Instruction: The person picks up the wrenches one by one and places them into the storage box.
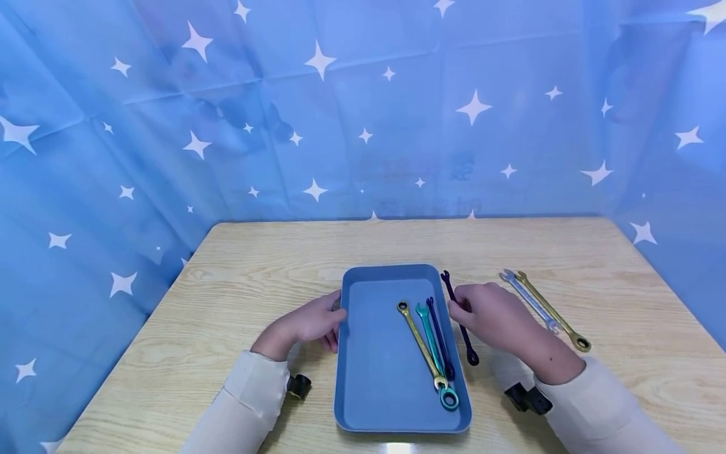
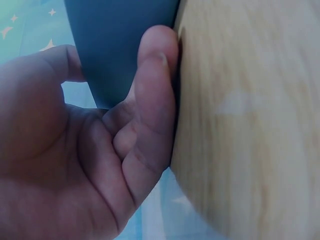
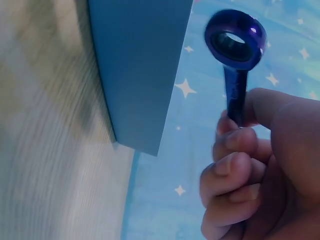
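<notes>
Loading the tray point(image 1: 368, 353), presumably: the right hand point(image 1: 490, 315) pinches a purple wrench point(image 3: 236, 85) just outside; the left hand point(image 1: 311, 320) apparently grips the rim point(image 1: 391, 272). Next needs a lift over, toward the tabletop's point(image 1: 272, 271) left edge.

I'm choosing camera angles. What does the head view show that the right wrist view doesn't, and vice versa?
Only head: the left hand, three wrenches in the blue tray, and a silver wrench and gold wrench to its right.

Only right wrist: fingernails on the right hand and the tray's outer right wall.

Both: the right hand gripping a purple wrench, the tray, wooden table and starry curtain.
</notes>
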### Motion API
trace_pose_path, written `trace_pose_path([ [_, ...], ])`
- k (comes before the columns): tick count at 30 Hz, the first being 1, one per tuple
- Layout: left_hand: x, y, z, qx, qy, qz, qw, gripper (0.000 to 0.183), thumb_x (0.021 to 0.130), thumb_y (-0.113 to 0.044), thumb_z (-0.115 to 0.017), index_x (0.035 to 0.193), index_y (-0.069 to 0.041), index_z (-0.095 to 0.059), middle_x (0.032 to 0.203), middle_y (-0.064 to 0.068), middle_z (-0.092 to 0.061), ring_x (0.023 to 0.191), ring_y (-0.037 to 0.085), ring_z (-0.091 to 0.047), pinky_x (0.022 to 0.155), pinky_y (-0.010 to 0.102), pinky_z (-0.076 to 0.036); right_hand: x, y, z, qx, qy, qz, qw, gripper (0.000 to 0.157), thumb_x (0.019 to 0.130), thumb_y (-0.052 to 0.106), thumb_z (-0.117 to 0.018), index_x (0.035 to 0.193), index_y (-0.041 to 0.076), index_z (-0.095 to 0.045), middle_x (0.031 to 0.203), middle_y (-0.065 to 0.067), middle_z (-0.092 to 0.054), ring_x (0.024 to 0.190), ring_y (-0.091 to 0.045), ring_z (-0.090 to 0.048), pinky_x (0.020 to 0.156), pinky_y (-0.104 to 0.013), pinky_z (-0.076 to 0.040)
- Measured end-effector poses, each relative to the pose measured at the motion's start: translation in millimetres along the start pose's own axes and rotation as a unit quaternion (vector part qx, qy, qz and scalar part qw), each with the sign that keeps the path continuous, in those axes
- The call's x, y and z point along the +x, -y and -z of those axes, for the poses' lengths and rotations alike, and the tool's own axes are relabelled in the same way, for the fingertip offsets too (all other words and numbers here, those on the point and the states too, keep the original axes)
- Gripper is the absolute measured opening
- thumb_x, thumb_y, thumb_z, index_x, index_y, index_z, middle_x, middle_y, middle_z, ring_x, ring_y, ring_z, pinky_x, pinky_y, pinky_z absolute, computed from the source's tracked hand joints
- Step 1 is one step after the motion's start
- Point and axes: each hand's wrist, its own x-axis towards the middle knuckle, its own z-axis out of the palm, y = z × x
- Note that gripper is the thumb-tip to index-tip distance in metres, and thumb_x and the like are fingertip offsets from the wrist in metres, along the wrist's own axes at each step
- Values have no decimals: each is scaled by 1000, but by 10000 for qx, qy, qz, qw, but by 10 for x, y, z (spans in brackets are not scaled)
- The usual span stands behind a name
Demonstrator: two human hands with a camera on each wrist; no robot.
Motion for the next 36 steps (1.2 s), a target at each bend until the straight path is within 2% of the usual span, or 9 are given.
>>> trace_pose_path([
  [6, 15, 14, -13, 48, -26, -15, 10000, 58, 91, -24, -36, 146, -15, -20, 69, 15, -63, 58, 28, -65, 56, 38, -56, -30, 50, -13, 172, -263, 129, 9994, 36, 93, 28, -49, 59, 17, -42, 48, 6, -34, 41, -9, -31, 41, -22, -25],
  [15, 14, -4, -8, 68, -65, 14, 10000, 63, 91, -24, -37, 148, -14, -13, 68, 15, -64, 58, 28, -65, 56, 37, -56, -21, 100, -51, 320, -414, 336, 9981, 36, 93, 28, -50, 59, 18, -41, 48, 7, -34, 40, -8, -31, 41, -21, -26],
  [24, 18, 8, -5, 65, -79, 45, 9999, 66, 91, -26, -37, 149, -17, -7, 67, 15, -65, 57, 28, -65, 56, 38, -56, -26, 192, -89, 478, -270, 537, 9970, 34, 92, 28, -52, 61, 20, -43, 48, 10, -35, 40, -4, -31, 41, -19, -27],
  [30, 7, 3, -9, 52, -65, 109, 9999, 68, 91, -26, -37, 149, -15, -3, 67, 15, -64, 58, 27, -65, 56, 37, -56, -36, 210, -126, 475, -164, 582, 9970, 35, 92, 28, -53, 60, 20, -42, 48, 11, -32, 40, -4, -31, 41, -18, -26],
  [36, 14, 14, -8, 47, -48, 33, 10000, 67, 91, -26, -37, 150, -17, -5, 69, 15, -63, 58, 28, -65, 56, 37, -56, -45, 236, -156, 595, -98, 674, 9959, 34, 92, 28, -53, 61, 21, -43, 48, 11, -34, 40, -3, -31, 40, -17, -26],
])
